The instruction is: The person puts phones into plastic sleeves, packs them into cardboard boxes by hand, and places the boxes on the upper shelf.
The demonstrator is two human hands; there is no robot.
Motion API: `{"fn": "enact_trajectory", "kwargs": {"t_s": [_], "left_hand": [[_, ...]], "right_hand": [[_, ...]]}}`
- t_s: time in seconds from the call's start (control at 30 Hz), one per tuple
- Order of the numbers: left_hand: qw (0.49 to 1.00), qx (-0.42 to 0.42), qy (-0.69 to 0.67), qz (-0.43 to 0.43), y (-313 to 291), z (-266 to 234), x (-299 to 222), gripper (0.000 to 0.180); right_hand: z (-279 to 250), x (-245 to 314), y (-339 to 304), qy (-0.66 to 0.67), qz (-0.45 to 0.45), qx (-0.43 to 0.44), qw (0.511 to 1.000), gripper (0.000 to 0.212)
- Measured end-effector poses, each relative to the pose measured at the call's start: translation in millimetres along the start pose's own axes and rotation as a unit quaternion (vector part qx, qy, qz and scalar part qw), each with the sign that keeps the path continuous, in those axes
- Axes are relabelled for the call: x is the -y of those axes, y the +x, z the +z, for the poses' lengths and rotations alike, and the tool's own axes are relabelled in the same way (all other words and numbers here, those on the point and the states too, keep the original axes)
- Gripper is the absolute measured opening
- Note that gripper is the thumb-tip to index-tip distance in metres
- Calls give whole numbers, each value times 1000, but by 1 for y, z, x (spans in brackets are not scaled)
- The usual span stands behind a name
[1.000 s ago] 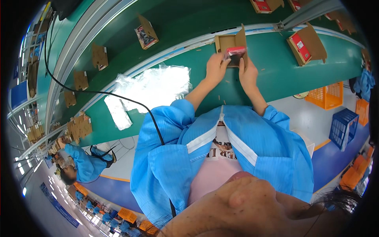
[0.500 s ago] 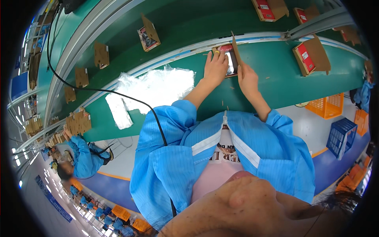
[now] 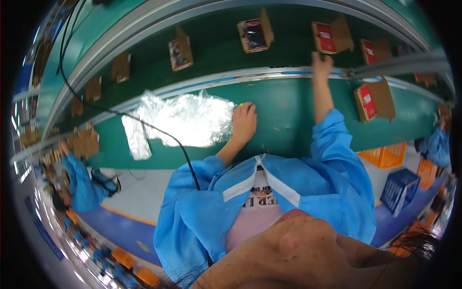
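My left hand (image 3: 244, 123) rests on the green bench at the right edge of a pile of shiny clear plastic bags (image 3: 192, 118). Its fingers are loosely bent, with a yellow ring on one, and no object shows in them. My right hand (image 3: 322, 66) reaches over the rail, fingers apart, close to the near edge of an open cardboard box (image 3: 342, 41). A red packet (image 3: 326, 38) lies inside that box. Whether the fingertips touch the box, I cannot tell. Farther left on the far green strip stands another open box (image 3: 266, 30) with a dark item inside.
A metal rail (image 3: 231, 77) divides the bench from the far strip, where several boxes stand. Another open box with a red packet (image 3: 368, 102) sits on the bench at right. A black cable (image 3: 159, 130) hangs across the left. Orange (image 3: 383, 155) and blue crates (image 3: 399, 188) stand on the floor.
The open box between my hands has left the bench; one with a dark item now stands on the far strip. My right hand moved outward, my left toward the bags. The view shifted.
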State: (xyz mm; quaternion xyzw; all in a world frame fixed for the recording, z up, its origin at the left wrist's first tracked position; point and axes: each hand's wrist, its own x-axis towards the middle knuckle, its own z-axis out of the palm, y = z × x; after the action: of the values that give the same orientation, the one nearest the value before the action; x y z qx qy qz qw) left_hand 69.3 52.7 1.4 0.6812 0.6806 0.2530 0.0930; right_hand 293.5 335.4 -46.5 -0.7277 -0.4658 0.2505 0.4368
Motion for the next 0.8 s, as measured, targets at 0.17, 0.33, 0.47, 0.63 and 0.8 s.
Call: {"fn": "enact_trajectory", "kwargs": {"t_s": [0.17,0.33,0.47,0.63,0.8], "left_hand": [[999,-12,45,20,1,-3,-2,40],[999,-22,20,37,1,0,0,35],[997,-75,-30,3,-14,-8,11,32],[989,-108,25,-101,-33,-21,32,32],[982,-37,101,-157,-39,-26,56,20]], "right_hand": [[-20,-23,87,-167,10,-101,981,73],[-33,-20,81,-365,-151,2,919,44],[-73,26,-21,-127,-380,39,915,26],[-166,27,-109,-331,-518,95,783,50],[-190,22,-152,-372,-524,170,747,49]]}}
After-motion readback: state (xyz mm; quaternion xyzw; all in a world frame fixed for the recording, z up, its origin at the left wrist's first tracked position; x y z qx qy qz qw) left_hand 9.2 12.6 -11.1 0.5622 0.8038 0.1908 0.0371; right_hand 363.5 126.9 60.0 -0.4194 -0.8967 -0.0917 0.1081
